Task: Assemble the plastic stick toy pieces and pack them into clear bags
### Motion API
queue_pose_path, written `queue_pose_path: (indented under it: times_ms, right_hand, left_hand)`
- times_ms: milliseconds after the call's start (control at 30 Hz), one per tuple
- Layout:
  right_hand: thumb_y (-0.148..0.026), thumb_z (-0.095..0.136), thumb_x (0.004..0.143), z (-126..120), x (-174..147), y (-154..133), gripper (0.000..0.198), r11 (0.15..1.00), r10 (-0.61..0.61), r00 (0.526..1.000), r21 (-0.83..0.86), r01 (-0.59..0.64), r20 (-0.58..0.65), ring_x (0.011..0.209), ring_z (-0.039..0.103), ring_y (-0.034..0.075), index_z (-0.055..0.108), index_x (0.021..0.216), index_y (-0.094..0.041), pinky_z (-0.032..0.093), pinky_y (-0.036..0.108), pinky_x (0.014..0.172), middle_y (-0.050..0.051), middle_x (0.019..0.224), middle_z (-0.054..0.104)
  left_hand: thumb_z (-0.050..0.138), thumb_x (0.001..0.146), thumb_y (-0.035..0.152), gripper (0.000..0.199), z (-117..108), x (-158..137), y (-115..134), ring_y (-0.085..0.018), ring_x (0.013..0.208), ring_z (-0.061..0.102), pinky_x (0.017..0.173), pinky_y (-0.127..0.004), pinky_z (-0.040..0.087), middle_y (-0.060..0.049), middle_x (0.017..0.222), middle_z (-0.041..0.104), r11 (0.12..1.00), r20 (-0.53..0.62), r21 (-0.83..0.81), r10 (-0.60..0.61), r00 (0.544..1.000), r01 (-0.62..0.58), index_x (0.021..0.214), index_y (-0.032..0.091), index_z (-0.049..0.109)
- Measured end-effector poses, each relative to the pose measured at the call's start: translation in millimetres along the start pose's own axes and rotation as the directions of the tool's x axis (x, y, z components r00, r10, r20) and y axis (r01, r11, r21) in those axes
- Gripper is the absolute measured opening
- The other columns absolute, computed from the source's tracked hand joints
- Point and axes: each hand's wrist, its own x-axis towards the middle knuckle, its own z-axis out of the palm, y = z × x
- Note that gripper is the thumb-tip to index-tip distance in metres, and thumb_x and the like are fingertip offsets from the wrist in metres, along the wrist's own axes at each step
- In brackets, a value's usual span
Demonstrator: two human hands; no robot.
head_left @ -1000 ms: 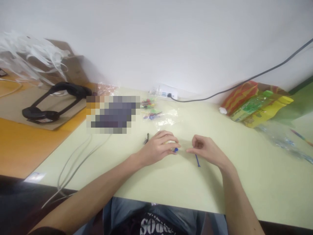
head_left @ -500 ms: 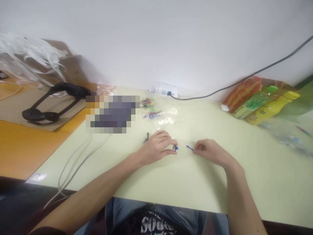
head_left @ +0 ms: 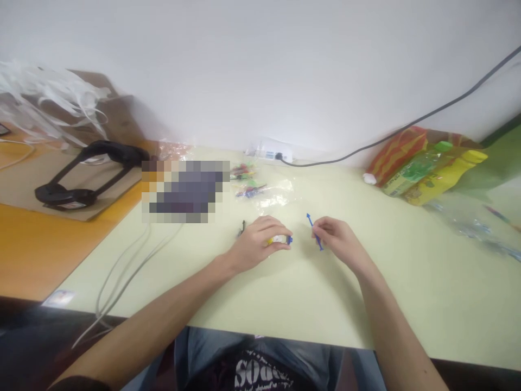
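while my half-curled left hand (head_left: pixel 257 243) grips a small white-yellow, blue-ended piece (head_left: pixel 279 239), my right hand (head_left: pixel 336 238) pinches a thin blue arrow-tipped stick (head_left: pixel 311 221) near it; i judge this orienting; the next move calls for steadiness.

"What can be read?"
"White lettering (head_left: pixel 244 373) on the black shirt (head_left: pixel 222 374), bottom centre: seemingly 'SO' at its left, the rest unclear."
"And the label (head_left: pixel 394 187) on the green bottle (head_left: pixel 421 164), right of frame?"
"Too blurred."

White power strip (head_left: pixel 266 150) with dark cable (head_left: pixel 368 147) (green-capped bottle (head_left: pixel 417 169) off to the right)
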Motion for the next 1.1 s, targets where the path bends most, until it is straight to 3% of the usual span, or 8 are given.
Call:
queue_pose_path:
  times_ms: [100,233,567,867,1100]
  right_hand:
    - [-0.044,0.072,0.088,17.0,-2.3,-12.3,0.025,0.925,-0.099,0.989,0.377,0.053,0.105,0.071,0.061,0.017,0.064,0.092,-0.020,0.048,0.033,0.069,0.004,0.080,0.068]
    - [-0.043,0.081,0.082,37.7,-2.8,-14.9,0.027,0.814,-0.144,0.978,0.580,0.028,0.154,0.072,0.062,0.017,0.068,0.090,-0.020,0.048,0.033,0.072,0.003,0.079,0.070]
    - [-0.040,0.088,0.075,54.2,-1.1,-7.9,0.025,0.743,-0.116,0.975,0.668,-0.041,0.188,0.070,0.064,0.015,0.074,0.083,-0.020,0.050,0.029,0.069,0.003,0.078,0.072]
    - [-0.040,0.087,0.078,64.2,-1.7,-10.8,0.025,0.650,-0.143,0.974,0.759,-0.041,0.175,0.073,0.062,0.014,0.071,0.083,-0.020,0.050,0.027,0.073,0.002,0.080,0.070]
    - [-0.039,0.083,0.083,63.3,-2.8,-11.7,0.026,0.651,-0.168,0.964,0.757,-0.049,0.207,0.078,0.064,0.014,0.065,0.084,-0.020,0.053,0.028,0.076,0.001,0.085,0.067]
  left_hand:
    - [0.074,0.093,0.032,0.023,1.8,-1.0,1.7,-0.020,0.097,0.069,0.089,-0.036,0.054,-0.007,0.101,0.076,0.993,-0.042,-0.095,-0.075,0.996,0.071,0.112,0.020,0.071]
    - [0.076,0.091,0.031,0.022,3.0,-2.1,3.1,-0.018,0.093,0.070,0.087,-0.033,0.055,-0.006,0.099,0.076,0.979,-0.032,-0.142,-0.150,0.988,0.144,0.110,0.019,0.073]
    - [0.077,0.089,0.032,0.016,-1.7,1.2,10.4,-0.019,0.090,0.071,0.083,-0.032,0.055,-0.004,0.097,0.077,0.946,-0.050,-0.169,-0.289,0.956,0.277,0.102,0.023,0.075]
    - [0.080,0.086,0.028,0.017,-0.9,-0.9,6.8,-0.018,0.088,0.071,0.083,-0.032,0.054,-0.003,0.096,0.077,0.952,-0.080,-0.179,-0.267,0.960,0.250,0.102,0.023,0.075]
    - [0.078,0.088,0.030,0.015,2.7,-2.8,5.1,-0.019,0.087,0.070,0.083,-0.034,0.054,-0.004,0.095,0.077,0.978,-0.139,-0.134,-0.180,0.974,0.161,0.101,0.023,0.074]
